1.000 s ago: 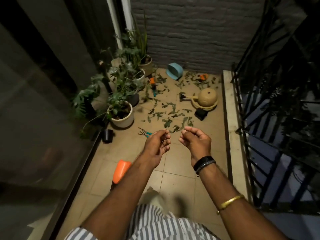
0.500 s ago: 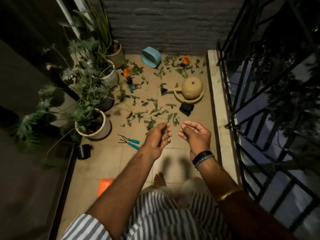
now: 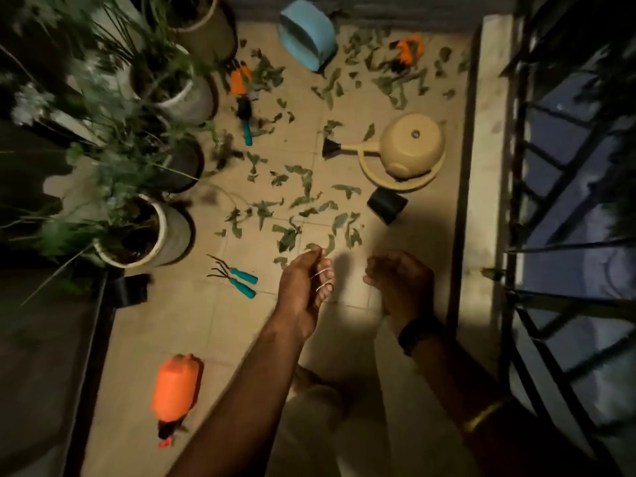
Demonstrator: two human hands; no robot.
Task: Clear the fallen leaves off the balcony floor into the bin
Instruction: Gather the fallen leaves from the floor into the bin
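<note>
Seen from the head camera, a person stood over a tiled balcony floor [image 3: 192, 325] at night, both hands held out in front and holding nothing. The left hand [image 3: 303, 287] hung with its fingers [image 3: 321, 273] loosely curled, and the right hand [image 3: 401, 282] mirrored it with fingers relaxed and cupped, the two hands near each other but apart. The fallen leaves [image 3: 296, 204] lay scattered across the middle and far end of the floor, thickest just beyond the hands and between a row of potted plants [image 3: 144, 232] on the left and a beige watering can [image 3: 409, 149] on the right. A blue bin [image 3: 306, 36] lay tipped on its side by the far wall, well apart from the hands. A small hand rake [image 3: 234, 271] rested near the left hand. By the look of it, collecting had not yet begun; the job would likely go best by setting the bin upright close by, then gathering the nearest leaves in handfuls while steering round the tools.
</note>
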